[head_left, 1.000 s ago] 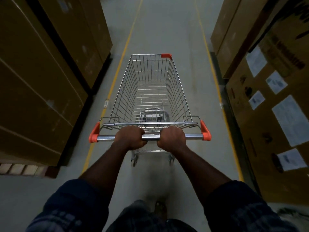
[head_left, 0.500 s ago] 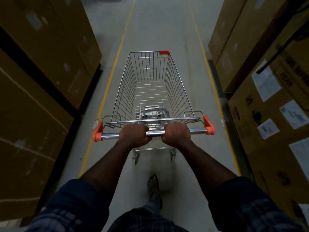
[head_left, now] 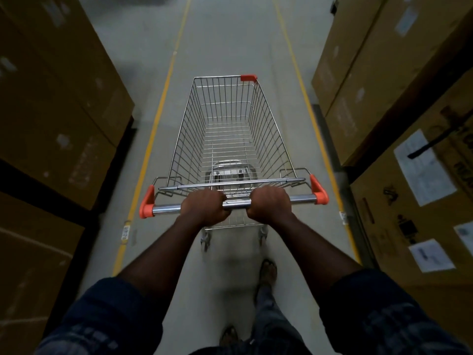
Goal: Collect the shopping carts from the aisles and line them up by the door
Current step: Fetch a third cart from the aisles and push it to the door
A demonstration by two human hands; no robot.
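Observation:
A silver wire shopping cart (head_left: pixel 194 129) with orange corner caps stands in front of me in the aisle, its basket empty. Its chrome handle bar (head_left: pixel 166 208) runs across the middle of the view. My left hand (head_left: pixel 203 207) grips the bar left of centre. My right hand (head_left: pixel 270 204) grips it right of centre. The two fists sit close together. The cart's rear wheels show below the bar, blurred.
Large brown cardboard boxes (head_left: pixel 64 103) line the left side, and more boxes with white paper labels (head_left: pixel 399 139) line the right. Yellow floor lines (head_left: pixel 153 129) mark both aisle edges. Grey concrete floor (head_left: pixel 230 42) stretches ahead. My feet show below the cart.
The cart has rolled forward down the aisle with both hands on the bar; boxes on both sides have slid past toward me. My right foot is now forward.

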